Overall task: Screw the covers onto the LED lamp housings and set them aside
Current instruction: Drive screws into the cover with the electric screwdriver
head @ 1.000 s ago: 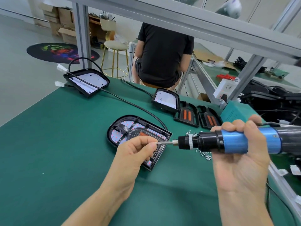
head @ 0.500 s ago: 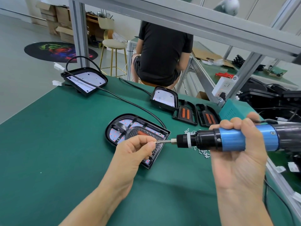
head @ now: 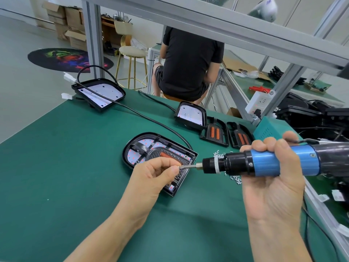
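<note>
A black LED lamp housing (head: 143, 148) with its slotted cover on lies in the middle of the green mat (head: 56, 167). Above its near right corner my left hand (head: 153, 176) pinches a small screw against the bit of the electric screwdriver (head: 264, 163). My right hand (head: 272, 178) grips the screwdriver's blue barrel, held level and pointing left. A heap of small screws (head: 234, 177) lies on the mat under the tool. Two loose covers with orange strips (head: 214, 132) (head: 239, 137) sit behind it.
Two more housings lie farther back, one at the far left (head: 102, 93) with a black cable (head: 147, 118) running across the mat, one beside the covers (head: 190, 114). A teal box (head: 268, 127) stands at the right edge. A person in black (head: 188, 63) sits beyond the bench.
Both hands and the screwdriver stay almost still, with the left fingers kept at the bit tip. The view has shifted slightly.
</note>
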Tool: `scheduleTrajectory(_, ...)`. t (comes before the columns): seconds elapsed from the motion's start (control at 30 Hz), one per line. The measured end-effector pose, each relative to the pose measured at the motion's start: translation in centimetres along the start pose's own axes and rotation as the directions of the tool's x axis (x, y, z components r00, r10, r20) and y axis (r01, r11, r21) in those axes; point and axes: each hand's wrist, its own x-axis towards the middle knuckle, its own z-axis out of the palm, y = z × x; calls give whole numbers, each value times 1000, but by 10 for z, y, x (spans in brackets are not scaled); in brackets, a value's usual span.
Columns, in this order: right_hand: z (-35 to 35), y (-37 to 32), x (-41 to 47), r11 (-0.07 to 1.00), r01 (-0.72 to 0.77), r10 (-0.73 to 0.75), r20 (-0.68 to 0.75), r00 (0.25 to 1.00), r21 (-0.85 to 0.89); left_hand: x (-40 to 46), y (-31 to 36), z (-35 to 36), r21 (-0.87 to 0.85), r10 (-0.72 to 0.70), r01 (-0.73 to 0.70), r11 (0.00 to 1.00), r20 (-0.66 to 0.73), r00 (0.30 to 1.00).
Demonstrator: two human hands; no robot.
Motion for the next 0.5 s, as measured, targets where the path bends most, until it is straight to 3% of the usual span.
scheduleTrajectory(0.13,3,4,-1,1000,10,-10,3,1000,1,3,1,-5,76,29,-30,997,12,1000)
scheduleTrajectory(0.33,4,10,-2,999,34,-34,17,999,-18,5,0,-10,-48,-32,34,998,28,999)
scheduleTrajectory(0.5,7,11,1,998,47,-44,71,997,-35,8,0,-14,22,14,-15,1000,17,1000)
